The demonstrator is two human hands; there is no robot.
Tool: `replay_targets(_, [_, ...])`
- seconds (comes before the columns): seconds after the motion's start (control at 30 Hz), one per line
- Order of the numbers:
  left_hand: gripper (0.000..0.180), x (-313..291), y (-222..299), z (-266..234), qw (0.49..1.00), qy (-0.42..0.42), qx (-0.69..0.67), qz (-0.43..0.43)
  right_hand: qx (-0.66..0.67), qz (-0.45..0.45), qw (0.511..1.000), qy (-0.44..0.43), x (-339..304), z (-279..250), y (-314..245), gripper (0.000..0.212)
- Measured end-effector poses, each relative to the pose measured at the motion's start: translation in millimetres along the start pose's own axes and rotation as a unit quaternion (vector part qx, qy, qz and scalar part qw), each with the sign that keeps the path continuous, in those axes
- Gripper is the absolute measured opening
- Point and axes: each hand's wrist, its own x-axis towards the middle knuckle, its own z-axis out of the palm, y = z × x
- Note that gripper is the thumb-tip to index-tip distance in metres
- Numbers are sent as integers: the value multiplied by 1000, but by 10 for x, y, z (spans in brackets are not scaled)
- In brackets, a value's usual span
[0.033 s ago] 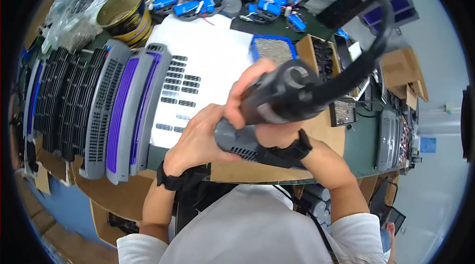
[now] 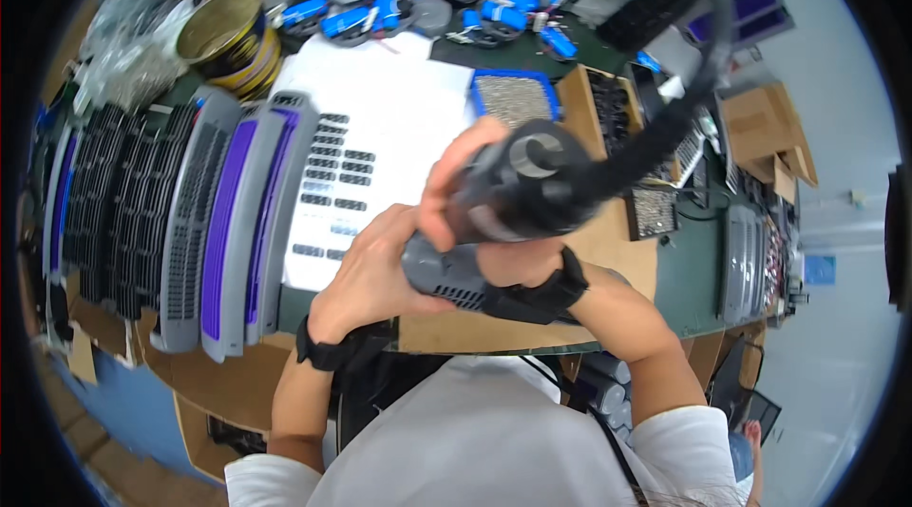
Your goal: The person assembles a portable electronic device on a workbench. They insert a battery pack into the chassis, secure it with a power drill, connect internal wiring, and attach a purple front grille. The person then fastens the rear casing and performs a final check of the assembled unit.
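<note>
My right hand (image 2: 519,263) is wrapped round a dark, cylindrical power tool (image 2: 522,174), which looks like an electric screwdriver. A thick black cable (image 2: 655,132) runs from its end toward the upper right. The tool's tip is hidden beneath its body and my fingers. Just below, my left hand (image 2: 366,269) grips a grey vented plastic housing (image 2: 432,269) from the left, thumb along its near side. The housing lies under the tool, partly covered by my right hand and wristband; I cannot tell whether the tip touches it.
Grey and purple vented panels (image 2: 228,231) stand in a row at left. White sheets (image 2: 394,89) carry small black labels. A blue tray of small metal parts (image 2: 513,98), a cardboard box of black parts (image 2: 581,113) and a yellow-black bucket (image 2: 228,41) lie beyond. Battery assemblies (image 2: 499,13) pile behind.
The view has shifted slightly, with the bench things sitting a little further left. The tool appears slightly further left too; both hands keep their hold.
</note>
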Motion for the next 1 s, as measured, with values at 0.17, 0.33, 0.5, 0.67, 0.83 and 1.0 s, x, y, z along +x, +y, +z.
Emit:
replay_targets(0.17, [74,39,45,43,1000,22,19,-2,-17,-8,1000,-21,121,87,-106,88])
replay_targets(0.33, [84,29,0,57,998,23,51,-7,-65,-99,984,133,188,-196,-685,95])
replay_targets(0.5, [104,-76,-65,93,998,28,59,17,-357,-117,843,384,-422,-1303,-1734,68])
replay_targets(0.67, [114,-163,25,152,989,80,84,97,-702,84,566,425,-1731,-2854,-1856,67])
replay_targets(0.83, [91,-140,54,204,985,61,114,115,-768,208,467,387,-2511,-3301,-1444,59])
replay_targets(1.0, [82,-90,76,185,986,49,115,112,-724,73,567,385,-2392,-2792,-1305,58])
